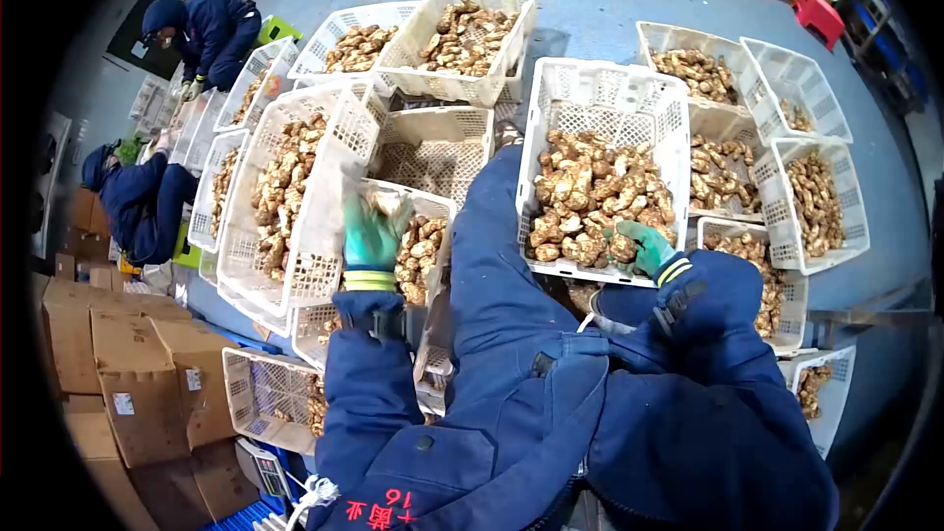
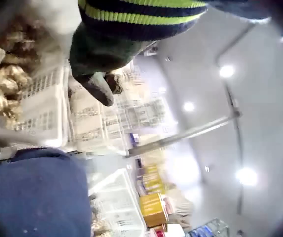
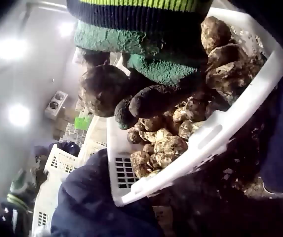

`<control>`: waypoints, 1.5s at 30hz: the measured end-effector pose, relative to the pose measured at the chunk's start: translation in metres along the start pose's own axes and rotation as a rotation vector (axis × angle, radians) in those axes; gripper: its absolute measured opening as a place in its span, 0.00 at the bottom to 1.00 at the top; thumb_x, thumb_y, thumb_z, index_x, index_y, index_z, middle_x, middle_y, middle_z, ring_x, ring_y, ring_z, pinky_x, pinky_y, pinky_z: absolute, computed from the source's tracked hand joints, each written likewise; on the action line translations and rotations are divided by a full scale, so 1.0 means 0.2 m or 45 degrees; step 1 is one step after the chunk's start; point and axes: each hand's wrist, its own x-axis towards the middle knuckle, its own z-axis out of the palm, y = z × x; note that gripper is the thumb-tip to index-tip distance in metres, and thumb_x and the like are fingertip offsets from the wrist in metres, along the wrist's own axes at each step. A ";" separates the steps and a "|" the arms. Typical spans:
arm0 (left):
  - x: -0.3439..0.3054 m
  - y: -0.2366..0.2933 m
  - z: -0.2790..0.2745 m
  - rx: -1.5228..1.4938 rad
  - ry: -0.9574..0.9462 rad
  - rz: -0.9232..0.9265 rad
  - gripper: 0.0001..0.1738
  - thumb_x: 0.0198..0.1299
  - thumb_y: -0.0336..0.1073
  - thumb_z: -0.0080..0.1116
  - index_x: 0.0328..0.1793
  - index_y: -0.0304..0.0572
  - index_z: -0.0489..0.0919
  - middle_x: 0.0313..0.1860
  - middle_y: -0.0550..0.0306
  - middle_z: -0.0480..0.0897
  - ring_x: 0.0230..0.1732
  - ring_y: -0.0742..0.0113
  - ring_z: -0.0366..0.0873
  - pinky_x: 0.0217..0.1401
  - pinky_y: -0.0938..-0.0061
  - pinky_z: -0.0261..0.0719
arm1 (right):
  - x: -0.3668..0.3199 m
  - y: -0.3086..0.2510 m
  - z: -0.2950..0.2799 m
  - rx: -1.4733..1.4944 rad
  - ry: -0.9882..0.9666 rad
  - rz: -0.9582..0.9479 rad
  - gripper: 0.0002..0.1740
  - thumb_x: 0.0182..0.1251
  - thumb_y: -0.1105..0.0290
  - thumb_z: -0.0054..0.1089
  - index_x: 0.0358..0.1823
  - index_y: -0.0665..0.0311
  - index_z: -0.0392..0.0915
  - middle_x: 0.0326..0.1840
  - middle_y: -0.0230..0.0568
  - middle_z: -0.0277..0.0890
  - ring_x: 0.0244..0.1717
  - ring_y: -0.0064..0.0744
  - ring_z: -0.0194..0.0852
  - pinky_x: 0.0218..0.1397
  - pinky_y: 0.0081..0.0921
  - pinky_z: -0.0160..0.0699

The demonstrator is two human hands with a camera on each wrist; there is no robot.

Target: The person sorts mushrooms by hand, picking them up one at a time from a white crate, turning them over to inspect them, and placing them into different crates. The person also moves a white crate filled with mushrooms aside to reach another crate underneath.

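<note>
My right hand (image 1: 647, 248), in a green knitted glove with stained fingertips, grips a brown-and-white mushroom (image 3: 102, 91) at the near right corner of a white crate (image 1: 678, 147). Many stubby mushrooms (image 1: 590, 187) are heaped in that crate, which stands in front of me. On the left, my gloved left hand (image 1: 372, 226) is blurred by motion above a crate of mushrooms (image 1: 421, 246). A small brown lump (image 2: 114, 83) shows beside its thumb in the left wrist view; I cannot tell whether the hand holds it.
More white crates with mushrooms surround me, including a long one (image 1: 295, 177) at left and another (image 1: 816, 197) at right. One crate (image 1: 433, 123) ahead holds few or none. Two people in dark blue (image 1: 202, 34) work at far left. Cardboard boxes (image 1: 147, 374) are stacked behind on the left.
</note>
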 end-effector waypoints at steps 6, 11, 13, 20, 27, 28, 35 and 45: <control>0.14 -0.14 0.33 0.425 -0.384 0.078 0.34 0.69 0.56 0.48 0.70 0.39 0.64 0.61 0.45 0.75 0.58 0.51 0.77 0.61 0.58 0.78 | -0.09 -0.11 0.04 -0.350 -0.135 -0.198 0.20 0.76 0.63 0.43 0.61 0.64 0.76 0.56 0.44 0.78 0.45 0.32 0.80 0.39 0.23 0.77; -0.29 -0.69 0.46 0.476 -0.340 -0.807 0.33 0.69 0.54 0.51 0.70 0.37 0.66 0.48 0.49 0.79 0.45 0.59 0.82 0.46 0.68 0.81 | -0.19 -0.27 0.26 -0.754 -0.190 -0.533 0.27 0.67 0.58 0.57 0.61 0.69 0.73 0.56 0.47 0.78 0.57 0.36 0.76 0.61 0.29 0.70; -0.40 -0.65 0.66 0.712 -0.355 -0.783 0.33 0.70 0.55 0.50 0.72 0.39 0.65 0.48 0.51 0.79 0.44 0.64 0.82 0.44 0.73 0.80 | -0.30 -0.35 0.42 -0.931 -0.042 -0.609 0.32 0.63 0.55 0.63 0.62 0.69 0.72 0.52 0.50 0.78 0.52 0.38 0.79 0.54 0.30 0.74; -0.37 -0.67 0.72 0.610 -0.298 -0.279 0.23 0.66 0.38 0.61 0.61 0.29 0.74 0.52 0.56 0.78 0.45 0.74 0.76 0.50 0.81 0.76 | -0.40 -0.48 0.70 -1.601 0.029 -1.139 0.36 0.55 0.61 0.66 0.67 0.60 0.68 0.39 0.47 0.76 0.43 0.47 0.77 0.47 0.41 0.76; -0.36 -0.64 0.59 0.524 -0.329 -0.092 0.24 0.72 0.45 0.47 0.62 0.32 0.74 0.54 0.51 0.81 0.37 0.66 0.83 0.36 0.78 0.82 | -0.35 -0.43 0.50 -0.271 -0.325 -0.531 0.41 0.72 0.53 0.52 0.76 0.71 0.50 0.71 0.47 0.64 0.61 0.30 0.69 0.61 0.23 0.68; -0.36 -0.65 0.58 0.447 -0.349 -0.162 0.25 0.73 0.46 0.47 0.63 0.31 0.74 0.54 0.51 0.80 0.38 0.65 0.84 0.38 0.77 0.83 | -0.34 -0.39 0.52 -0.077 -0.390 -0.582 0.36 0.69 0.67 0.59 0.73 0.72 0.54 0.61 0.36 0.67 0.62 0.24 0.66 0.66 0.21 0.65; -0.40 -0.66 0.64 0.445 -0.272 -0.398 0.33 0.74 0.57 0.38 0.64 0.30 0.72 0.49 0.50 0.82 0.40 0.62 0.84 0.40 0.73 0.84 | -0.36 -0.41 0.61 -0.452 -0.156 -0.522 0.28 0.69 0.57 0.61 0.64 0.67 0.70 0.54 0.38 0.76 0.52 0.25 0.73 0.57 0.23 0.74; -0.42 -0.68 0.56 0.628 -0.446 -0.565 0.24 0.64 0.44 0.62 0.57 0.34 0.73 0.37 0.50 0.83 0.27 0.69 0.81 0.29 0.80 0.80 | -0.42 -0.47 0.64 -0.676 -0.213 -0.518 0.23 0.66 0.69 0.59 0.63 0.62 0.72 0.39 0.37 0.78 0.31 0.17 0.73 0.33 0.19 0.76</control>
